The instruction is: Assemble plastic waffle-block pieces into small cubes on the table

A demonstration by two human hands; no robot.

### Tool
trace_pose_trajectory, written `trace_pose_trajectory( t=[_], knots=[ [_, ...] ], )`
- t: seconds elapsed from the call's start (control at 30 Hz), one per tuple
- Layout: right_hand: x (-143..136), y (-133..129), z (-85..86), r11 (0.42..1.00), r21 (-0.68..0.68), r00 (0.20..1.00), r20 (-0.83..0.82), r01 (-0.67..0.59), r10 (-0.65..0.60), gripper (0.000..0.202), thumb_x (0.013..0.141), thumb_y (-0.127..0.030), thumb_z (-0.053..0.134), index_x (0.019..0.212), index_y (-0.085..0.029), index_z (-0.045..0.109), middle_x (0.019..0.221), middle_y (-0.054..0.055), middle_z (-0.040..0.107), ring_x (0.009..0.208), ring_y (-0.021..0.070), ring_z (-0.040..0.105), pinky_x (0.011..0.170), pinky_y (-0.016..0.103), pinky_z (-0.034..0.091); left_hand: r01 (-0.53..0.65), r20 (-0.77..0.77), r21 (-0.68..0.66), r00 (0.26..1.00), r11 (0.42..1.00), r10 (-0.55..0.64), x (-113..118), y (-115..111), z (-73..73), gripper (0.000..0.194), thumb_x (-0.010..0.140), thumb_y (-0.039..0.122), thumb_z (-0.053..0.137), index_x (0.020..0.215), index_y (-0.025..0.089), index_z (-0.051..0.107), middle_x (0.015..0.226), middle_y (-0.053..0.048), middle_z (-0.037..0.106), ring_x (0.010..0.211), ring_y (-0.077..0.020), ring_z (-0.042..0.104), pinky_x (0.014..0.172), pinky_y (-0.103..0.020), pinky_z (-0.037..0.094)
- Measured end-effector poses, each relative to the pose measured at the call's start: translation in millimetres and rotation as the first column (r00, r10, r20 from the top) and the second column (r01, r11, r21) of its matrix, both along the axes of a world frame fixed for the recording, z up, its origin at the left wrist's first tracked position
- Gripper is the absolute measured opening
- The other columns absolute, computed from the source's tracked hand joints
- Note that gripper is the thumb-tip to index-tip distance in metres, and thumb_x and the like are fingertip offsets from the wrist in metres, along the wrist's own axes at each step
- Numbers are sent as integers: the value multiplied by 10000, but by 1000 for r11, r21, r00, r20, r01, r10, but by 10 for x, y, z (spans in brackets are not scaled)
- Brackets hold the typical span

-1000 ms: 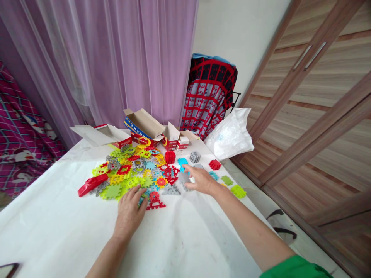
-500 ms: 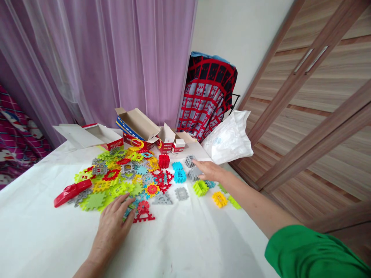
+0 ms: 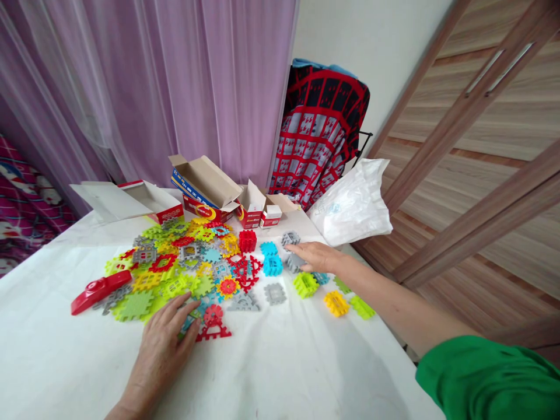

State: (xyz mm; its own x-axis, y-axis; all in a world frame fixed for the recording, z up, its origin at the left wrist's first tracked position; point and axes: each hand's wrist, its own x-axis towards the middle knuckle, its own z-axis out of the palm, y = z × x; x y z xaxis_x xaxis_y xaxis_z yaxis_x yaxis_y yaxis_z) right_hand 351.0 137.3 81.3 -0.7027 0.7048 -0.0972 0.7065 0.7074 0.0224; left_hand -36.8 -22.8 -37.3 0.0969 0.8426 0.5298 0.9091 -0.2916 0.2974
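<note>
A: Where were the hands, with each hand as the clock's centre and twelve straight ahead?

B: The right hand (image 3: 317,256) had its fingers stretched out over the near grey stack (image 3: 295,263), at its nine o'clock. Whether they gripped it, one could not tell. The left hand (image 3: 168,329) lay loosely spread on the near rim of the pile (image 3: 146,282), thumb apart, apparently holding nothing.

A: And around them?

B: From the right hand, the far grey stack (image 3: 290,238) stood at ten, just beyond the fingertips. The blue stack (image 3: 272,265) sat at nine, the green stack (image 3: 305,284) at seven, the yellow stack (image 3: 336,303) at five. The bag (image 3: 350,207) slumped at one. From the left hand, the pile spread out toward twelve, and the red triangle (image 3: 214,329) lay at three.

A: What could have gone wrong?

B: The two grey stacks stood close together, so a careless push on one might have toppled the other. The lime piece (image 3: 363,307) at the right hand's four o'clock lay near the table (image 3: 262,367) edge; a sweep of the forearm could have knocked it off. A sideways drag of the left hand might have scattered loose pieces.
</note>
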Motion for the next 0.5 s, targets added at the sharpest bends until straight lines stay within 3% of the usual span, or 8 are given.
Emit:
trace_pose_trajectory(
  t=[0.5],
  knots=[
    [18, 35, -1, 1000, -26, 1000, -12, -1, 1, 770, 695, -190, 682, 1416, -230, 413, 1258, 81, 619, 1123, 223, 590, 964, 320, 431, -16, 0, 8, 1000, 1000, 16, 6, -5, 21, 344, 872, 472, 477, 1090, 281, 661, 1218, -82, 667, 1080, -278, 635, 886, -443, 523]
  ],
)
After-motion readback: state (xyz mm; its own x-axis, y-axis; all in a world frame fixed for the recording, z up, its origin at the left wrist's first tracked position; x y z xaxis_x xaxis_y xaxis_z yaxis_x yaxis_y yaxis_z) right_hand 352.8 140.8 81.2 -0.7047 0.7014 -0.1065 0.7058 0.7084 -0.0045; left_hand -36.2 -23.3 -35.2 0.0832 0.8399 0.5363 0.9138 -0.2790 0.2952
